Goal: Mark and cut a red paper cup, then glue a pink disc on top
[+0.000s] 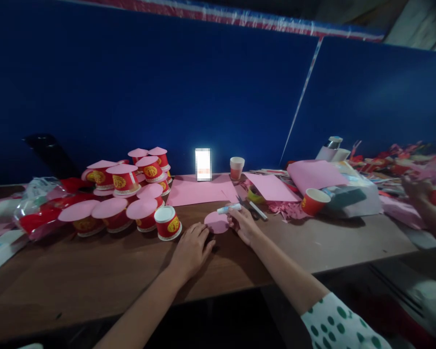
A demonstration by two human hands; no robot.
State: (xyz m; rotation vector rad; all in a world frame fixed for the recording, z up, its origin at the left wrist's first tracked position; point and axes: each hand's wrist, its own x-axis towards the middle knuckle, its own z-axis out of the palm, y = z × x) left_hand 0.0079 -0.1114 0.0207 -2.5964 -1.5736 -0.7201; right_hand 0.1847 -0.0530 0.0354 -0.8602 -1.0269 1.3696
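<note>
A pink paper disc (pixel 215 222) lies flat on the wooden table in front of me. My left hand (pixel 192 246) rests palm down by the disc's left edge, thumb apart and fingertips at the rim. In my right hand (pixel 244 226) is a white glue stick (pixel 226 209), held nearly level over the disc's upper right part. Whether its tip touches the paper I cannot tell. Just left of my left hand, an upturned red paper cup (pixel 168 224) with a yellow emblem stands with its white base up. Scissors (pixel 241 200) lie beyond my right hand.
Several upturned red cups topped with pink paper (pixel 110 207) crowd the left, beside a clear plastic bag (pixel 39 208). Pink sheets (pixel 199 189), a lit phone-like screen (pixel 203 165) and a cup (pixel 237 168) stand behind. Another person's hand (pixel 417 191) is at far right.
</note>
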